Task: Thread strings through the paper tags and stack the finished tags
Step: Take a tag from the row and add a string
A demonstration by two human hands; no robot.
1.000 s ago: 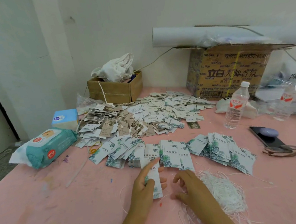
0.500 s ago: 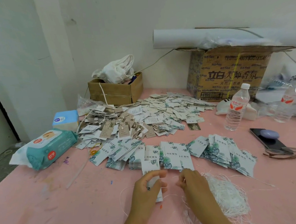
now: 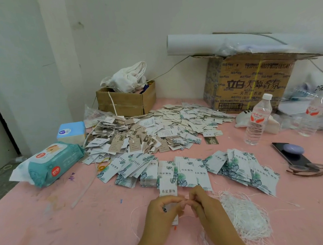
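On pink table (image 3: pixel 49 232), left hand (image 3: pixel 161 211) and right hand (image 3: pixel 206 203) pinch tag (image 3: pixel 168 189), long axis running near-to-far

One long white tag (image 3: pixel 168 189) with dark lettering and a green leaf print lay lengthwise on the desk (image 3: pixel 68 230), its near half pinched in the left hand (image 3: pixel 161 211), fingertips meeting the right hand (image 3: pixel 206 203). A single string (image 3: pixel 133 214) looped out leftward. Leaf-printed tags (image 3: pixel 238 166) lay fanned just behind, a tangle of white strings (image 3: pixel 244 215) at the right, and a heap of strung tags (image 3: pixel 157 130) farther back
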